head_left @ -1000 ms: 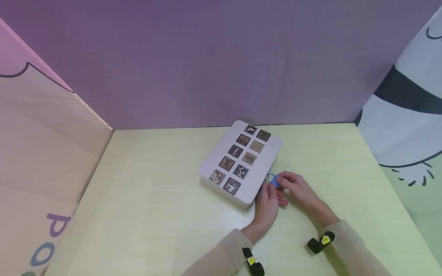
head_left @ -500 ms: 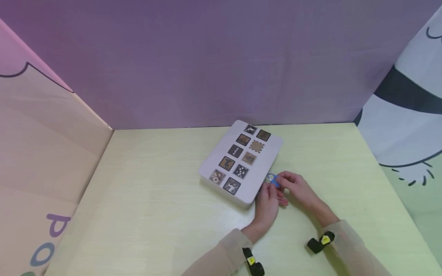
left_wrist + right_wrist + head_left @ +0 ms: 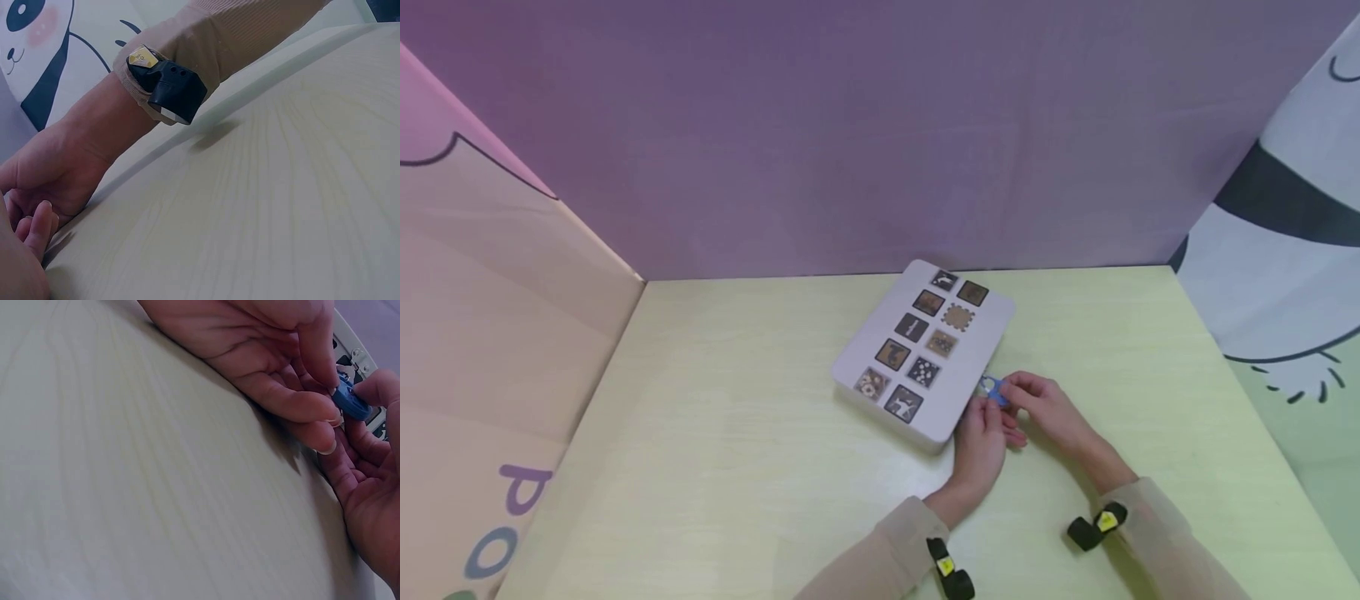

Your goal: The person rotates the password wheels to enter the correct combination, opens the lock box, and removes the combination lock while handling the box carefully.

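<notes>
A small blue padlock with a loop-shaped shackle is at the right side of a white flat case printed with square pictures. My left hand pinches its lower end, thumb against the blue body in the right wrist view. From the right, my right hand grips the same padlock between thumb and fingers. Metal latch parts on the case show behind it. The left wrist view catches my right hand, but the padlock is hidden there.
Everything lies on a pale wood-grain table. A purple cloth wall rises behind the case, and printed panels stand at left and right. Each sleeve carries a black wrist camera.
</notes>
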A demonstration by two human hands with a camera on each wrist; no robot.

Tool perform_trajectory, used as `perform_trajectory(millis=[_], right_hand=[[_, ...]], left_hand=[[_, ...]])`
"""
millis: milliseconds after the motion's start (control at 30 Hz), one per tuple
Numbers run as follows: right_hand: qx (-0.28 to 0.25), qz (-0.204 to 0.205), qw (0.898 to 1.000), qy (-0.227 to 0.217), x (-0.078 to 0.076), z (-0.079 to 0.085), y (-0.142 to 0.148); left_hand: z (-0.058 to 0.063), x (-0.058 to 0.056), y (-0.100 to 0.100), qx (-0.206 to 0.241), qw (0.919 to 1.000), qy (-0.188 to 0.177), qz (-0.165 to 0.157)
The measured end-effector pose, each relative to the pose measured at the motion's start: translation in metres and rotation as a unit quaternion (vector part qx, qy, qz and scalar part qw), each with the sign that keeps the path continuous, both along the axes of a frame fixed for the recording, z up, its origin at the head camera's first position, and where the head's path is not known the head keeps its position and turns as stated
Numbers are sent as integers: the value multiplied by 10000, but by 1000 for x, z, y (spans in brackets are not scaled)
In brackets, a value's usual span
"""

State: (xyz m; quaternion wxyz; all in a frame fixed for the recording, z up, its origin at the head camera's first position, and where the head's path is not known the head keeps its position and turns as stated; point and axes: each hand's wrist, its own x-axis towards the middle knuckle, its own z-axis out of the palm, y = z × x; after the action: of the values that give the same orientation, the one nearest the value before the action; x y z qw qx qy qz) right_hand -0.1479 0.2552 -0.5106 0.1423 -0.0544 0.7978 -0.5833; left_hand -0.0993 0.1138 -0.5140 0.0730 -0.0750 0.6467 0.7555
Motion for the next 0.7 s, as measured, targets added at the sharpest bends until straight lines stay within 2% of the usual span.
perform_trajectory(millis=[700], right_hand=[[4, 24, 10000, 46, 0, -1, -1]], left_hand=[[0, -1, 0, -10, 10000, 12, 21]])
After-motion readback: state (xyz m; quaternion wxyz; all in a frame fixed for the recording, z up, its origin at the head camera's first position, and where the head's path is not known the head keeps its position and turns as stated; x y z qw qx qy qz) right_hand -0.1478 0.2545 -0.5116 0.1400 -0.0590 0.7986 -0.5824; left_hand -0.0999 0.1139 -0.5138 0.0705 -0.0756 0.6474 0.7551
